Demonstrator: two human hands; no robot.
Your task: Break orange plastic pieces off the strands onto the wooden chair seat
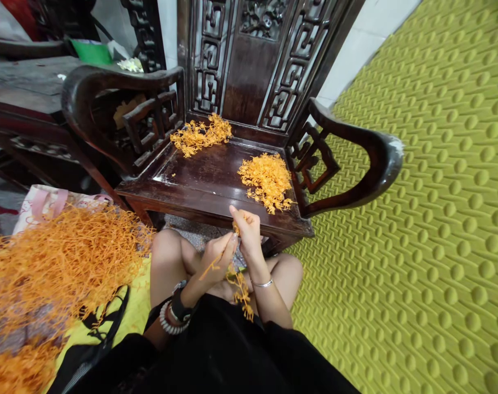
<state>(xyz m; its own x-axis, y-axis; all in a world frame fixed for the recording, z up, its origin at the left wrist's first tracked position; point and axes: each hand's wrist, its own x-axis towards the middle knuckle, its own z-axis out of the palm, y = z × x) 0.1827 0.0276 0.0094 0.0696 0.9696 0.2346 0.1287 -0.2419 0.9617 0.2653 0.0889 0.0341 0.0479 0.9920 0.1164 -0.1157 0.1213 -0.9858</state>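
**Orange strands worked between two hands over a carved chair**

Orange is everywhere from where I stand: a big loose heap of orange strands [56, 262] on the person's left, spilling over a pale bag with pink handles [47, 200], and two smaller piles on the dark wooden chair seat [203, 175] in front of them.

The person sits low on the green studded mat [417, 230], knees up against the chair's front edge. Both hands meet just above the knees. The left hand [216, 257] has its fingers pinched together on a thin orange strand [211, 266] that slants down and to the left from the grip. The right hand [247, 232] is raised a little higher, fingers closed on a small orange tuft [236, 227] at the top, while a longer cluster [241, 293] hangs from under the hands down toward the lap. The long axis of what they hold runs roughly up and down, from the right-hand fingertips to the dangling end.

The right-side pile [267, 180] lies straight ahead of the right hand, near the seat's front corner and clearly the closer of the two. The far pile [200, 134] sits back against the carved backrest (a longer reach, across the seat). Nothing stands between the hands and the near pile; the chair's curved armrests [355, 142] flank the seat on both sides. A beaded bracelet and dark band sit on the left wrist, a thin bangle on the right.
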